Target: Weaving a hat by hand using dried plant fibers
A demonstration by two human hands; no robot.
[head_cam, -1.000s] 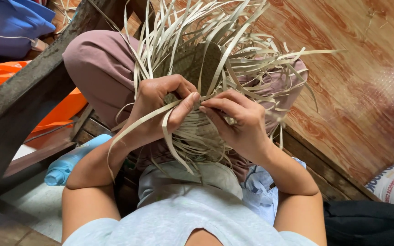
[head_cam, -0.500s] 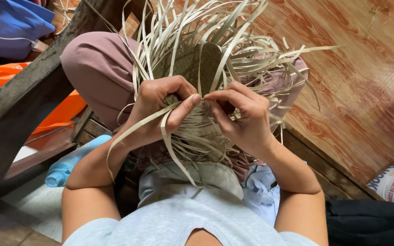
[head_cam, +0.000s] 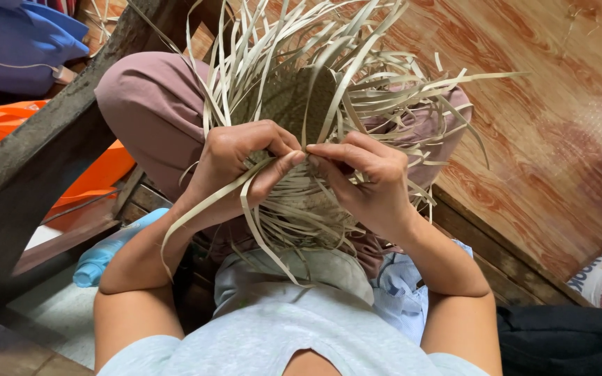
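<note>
Both hands, left hand [head_cam: 245, 163] and right hand [head_cam: 367, 181], pinch thin pale strips [head_cam: 329, 76] of a woven mat [head_cam: 294, 101], maybe one strip each.

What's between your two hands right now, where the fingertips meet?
In the head view, the left hand and right hand almost touch at the fingertips; only pale flat weaving strips of the half-woven piece pass between them.
</note>
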